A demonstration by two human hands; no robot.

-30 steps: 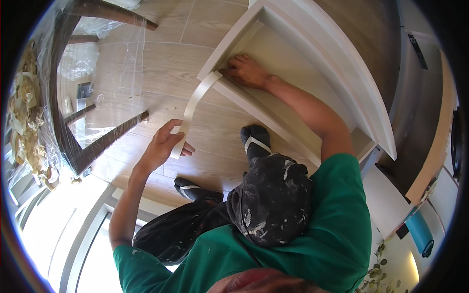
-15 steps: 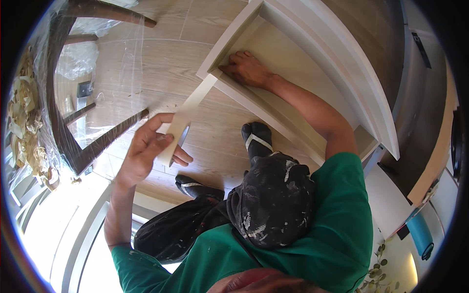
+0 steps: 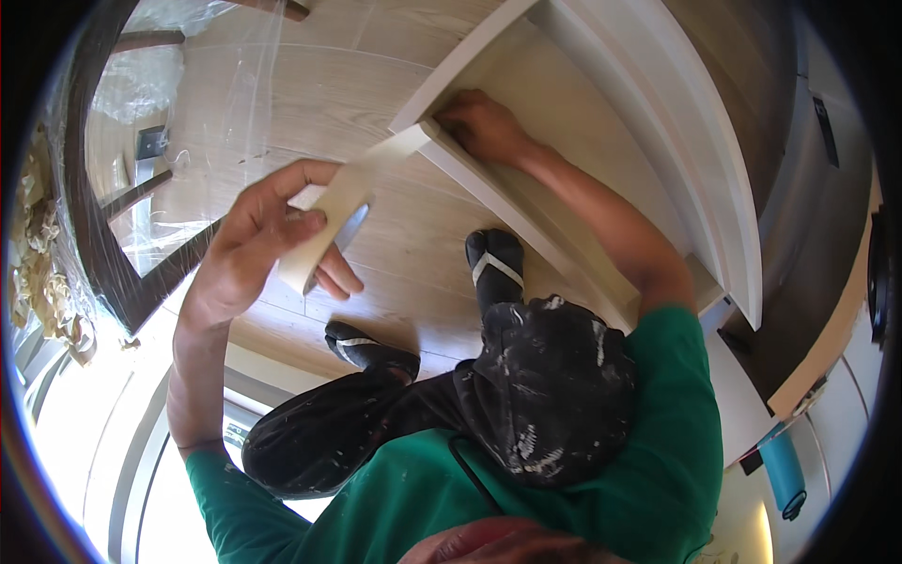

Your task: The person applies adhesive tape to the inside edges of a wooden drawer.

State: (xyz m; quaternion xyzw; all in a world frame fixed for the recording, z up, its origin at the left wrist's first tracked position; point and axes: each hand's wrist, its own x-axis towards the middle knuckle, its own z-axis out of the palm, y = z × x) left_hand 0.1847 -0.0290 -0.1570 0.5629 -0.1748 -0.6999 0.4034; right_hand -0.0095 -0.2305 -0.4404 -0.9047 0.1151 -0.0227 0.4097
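Observation:
My left hand (image 3: 249,244) grips a roll of masking tape (image 3: 315,246), cream-coloured, thumb on its near side and fingers around it. From the roll a strip of tape (image 3: 387,155) stretches taut up to the corner of a pale drawer (image 3: 550,249). Inside that corner, my right hand (image 3: 484,130) has its fingers curled in and pressed against the drawer wall. Its fingertips are hidden, so what they pinch or press cannot be made out. My right forearm lies across the drawer's inside.
At the left stands a dark wooden chair frame (image 3: 85,211) wrapped in clear plastic film, with crumpled brown paper (image 3: 52,254) beside it. Wood-look floor (image 3: 329,85) lies below. My feet are near the drawer's front. A blue cylinder (image 3: 783,475) is at the lower right.
My left hand has moved down and left with the roll, and the tape strip is tilted more and looks wider. My right hand's fingers are tucked further into the corner.

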